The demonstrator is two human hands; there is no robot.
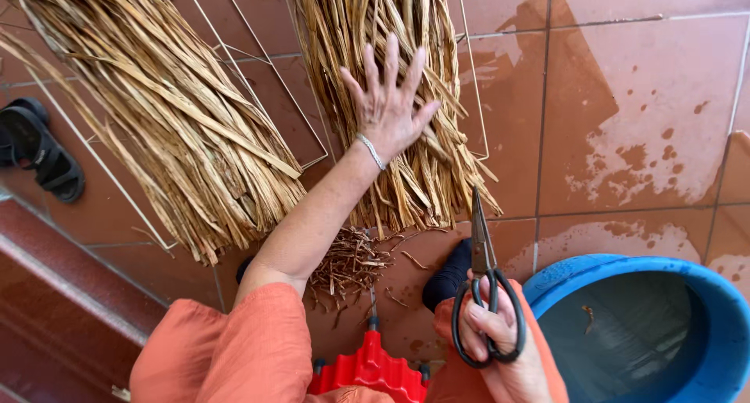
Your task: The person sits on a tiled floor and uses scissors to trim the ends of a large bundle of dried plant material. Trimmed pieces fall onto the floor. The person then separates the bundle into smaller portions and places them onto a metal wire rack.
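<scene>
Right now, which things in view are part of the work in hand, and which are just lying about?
In the work:
- left hand pressed flat on the right bundle of dried strips
- right hand holding black scissors
- pile of trimmed bits

Lying about:
- left bundle on a wire rack
- black sandal
- blue basin
- red plastic stool

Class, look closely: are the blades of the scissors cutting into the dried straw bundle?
No: the scissors in the right hand are closed, short of the straw bundle.

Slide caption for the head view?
Left hand pressing a dried straw bundle; right hand holding black scissors.
</scene>
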